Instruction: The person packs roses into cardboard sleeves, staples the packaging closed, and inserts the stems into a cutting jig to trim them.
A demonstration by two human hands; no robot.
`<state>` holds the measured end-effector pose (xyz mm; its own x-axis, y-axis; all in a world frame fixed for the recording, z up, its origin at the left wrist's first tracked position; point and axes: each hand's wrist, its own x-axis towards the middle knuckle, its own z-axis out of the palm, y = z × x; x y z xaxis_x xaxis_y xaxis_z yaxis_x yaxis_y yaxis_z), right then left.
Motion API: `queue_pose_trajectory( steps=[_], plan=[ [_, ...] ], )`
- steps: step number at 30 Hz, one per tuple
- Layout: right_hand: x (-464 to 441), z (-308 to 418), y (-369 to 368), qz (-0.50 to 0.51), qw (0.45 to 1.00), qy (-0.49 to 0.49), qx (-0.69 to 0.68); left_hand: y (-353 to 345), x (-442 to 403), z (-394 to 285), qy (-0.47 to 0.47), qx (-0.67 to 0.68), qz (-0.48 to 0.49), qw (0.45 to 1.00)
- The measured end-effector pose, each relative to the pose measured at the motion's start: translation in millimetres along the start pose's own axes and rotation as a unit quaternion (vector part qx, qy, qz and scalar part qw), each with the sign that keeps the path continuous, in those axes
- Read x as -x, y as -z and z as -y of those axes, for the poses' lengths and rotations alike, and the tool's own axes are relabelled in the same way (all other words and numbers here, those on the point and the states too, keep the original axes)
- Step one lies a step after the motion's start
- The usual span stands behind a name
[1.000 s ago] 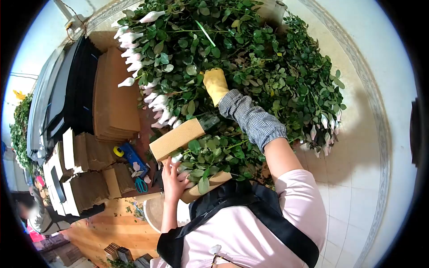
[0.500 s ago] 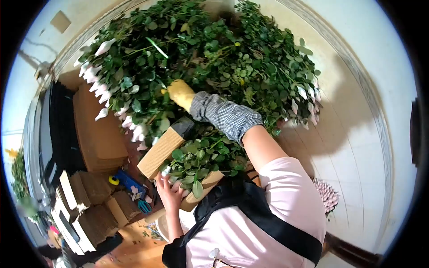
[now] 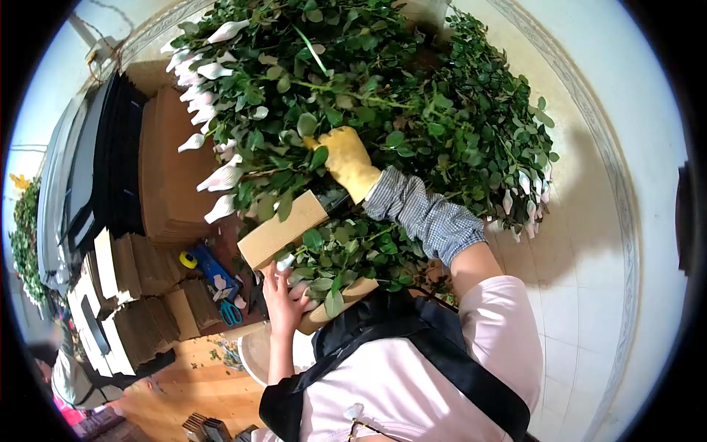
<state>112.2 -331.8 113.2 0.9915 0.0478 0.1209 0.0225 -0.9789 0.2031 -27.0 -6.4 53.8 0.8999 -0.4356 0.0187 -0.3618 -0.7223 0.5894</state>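
Observation:
My bare left hand [image 3: 283,300] lies with its fingers apart on pale rose heads at the end of a leafy bunch [image 3: 346,254], between corrugated cardboard pieces; one cardboard piece [image 3: 283,230] stands just above it. In a yellow glove, my right hand [image 3: 347,158] has its fingers curled round rose stems at the near side of a large pile of leafy roses [image 3: 412,110]. White-netted rose heads [image 3: 221,177] stick out at the pile's left, and more [image 3: 532,202] hang at its right. The gripped stems are mostly hidden by leaves.
Stacked cardboard [image 3: 173,169] and folded cardboard pieces [image 3: 147,324] are at the left. Beside them lie a blue tool [image 3: 211,267] and teal scissors [image 3: 230,313]. A white bucket [image 3: 254,353] stands below my left hand. A person [image 3: 70,376] is partly visible at the lower left.
My gloved right hand has drawn some roses toward me from the pile, and their heads now stand nearer the cardboard. My left hand stays by the bunch. The camera view has swung.

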Motion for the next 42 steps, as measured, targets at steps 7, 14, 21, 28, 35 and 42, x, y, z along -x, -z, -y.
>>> queue_pose_trajectory(
  steps=[7, 14, 21, 28, 35, 42],
  plan=[
    [22.5, -13.5, -89.1, 0.303, 0.936, 0.162, -0.076, -3.3, 0.3, 5.9, -0.018, -0.023, -0.013, 0.999],
    [-31.2, -50.7, -0.5, -0.195, 0.938, 0.015, -0.286, -2.4, -1.1, 1.8, 0.002, -0.009, -0.003, 1.0],
    [-58.3, -60.9, -69.8, -0.214, 0.966, -0.101, -0.108, -1.6, 0.1, 1.1, -0.007, -0.038, -0.001, 0.999],
    [1.3, -81.3, 10.3, -0.035, 0.997, -0.052, 0.054, -3.4, 0.3, 3.1, -0.007, -0.005, -0.015, 1.0],
    [52.3, -56.8, -116.1, 0.152, 0.908, 0.171, -0.351, -1.0, 0.1, 2.8, -0.023, -0.016, -0.017, 0.999],
    [-64.1, -87.0, 34.5, -0.105, 0.883, 0.117, -0.442, -1.4, 2.4, 3.2, -0.004, -0.007, -0.01, 1.0]
  ],
)
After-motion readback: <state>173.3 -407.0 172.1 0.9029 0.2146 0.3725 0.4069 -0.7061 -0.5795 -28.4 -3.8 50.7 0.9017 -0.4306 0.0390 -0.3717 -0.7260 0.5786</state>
